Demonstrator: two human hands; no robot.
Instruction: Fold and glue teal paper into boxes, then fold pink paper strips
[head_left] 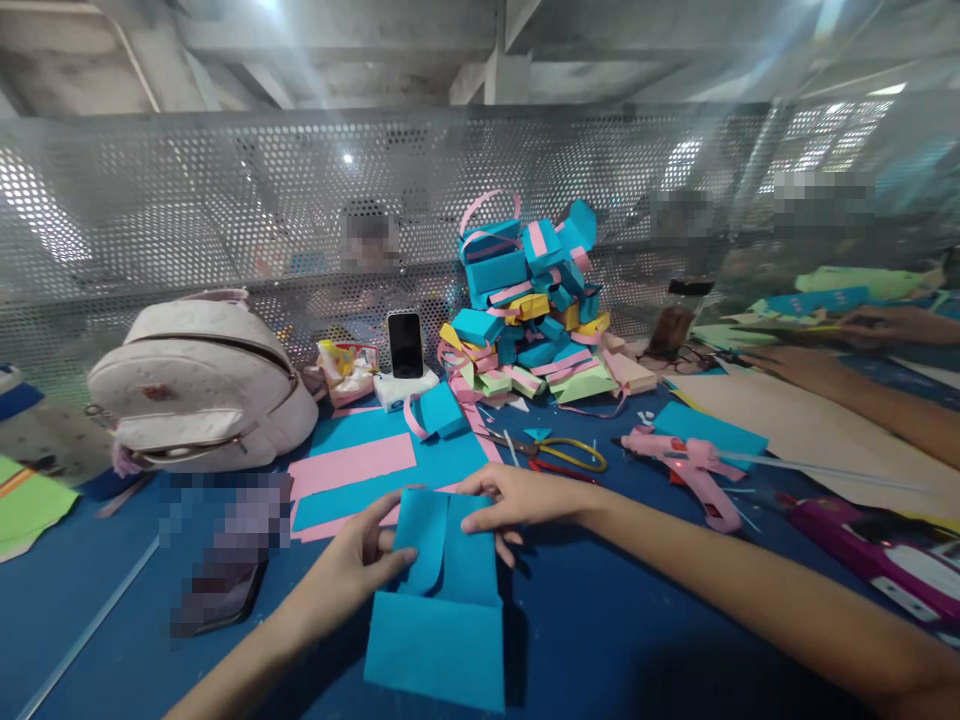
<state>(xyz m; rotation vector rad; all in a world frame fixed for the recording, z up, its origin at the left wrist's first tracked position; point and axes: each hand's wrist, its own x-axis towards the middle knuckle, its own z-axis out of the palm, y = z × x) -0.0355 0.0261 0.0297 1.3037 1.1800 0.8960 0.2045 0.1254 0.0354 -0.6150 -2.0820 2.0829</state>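
A partly folded blue paper box (436, 650) is held low over the dark blue table, its near panel flat and its upper flaps overlapping. My left hand (375, 550) grips the left edge, thumb on the front flap and fingers behind. On the right edge, my right hand (517, 500) pinches the paper with thumb in front and fingers behind. Just beyond lie blue and pink paper sheets (360, 462) with a small finished blue box (439, 410) on top. Yellow-and-red-handled scissors (574, 455) rest beyond my right hand, beside a pink glue gun (686, 462).
A pile of blue, pink and yellow paper boxes (495, 270) stands against the perforated metal screen (300, 180). At left are a white backpack (202, 380) and a phone (232, 590); another phone (406, 345) stands upright. A purple case (877, 555) lies right, near another person's arm (847, 385).
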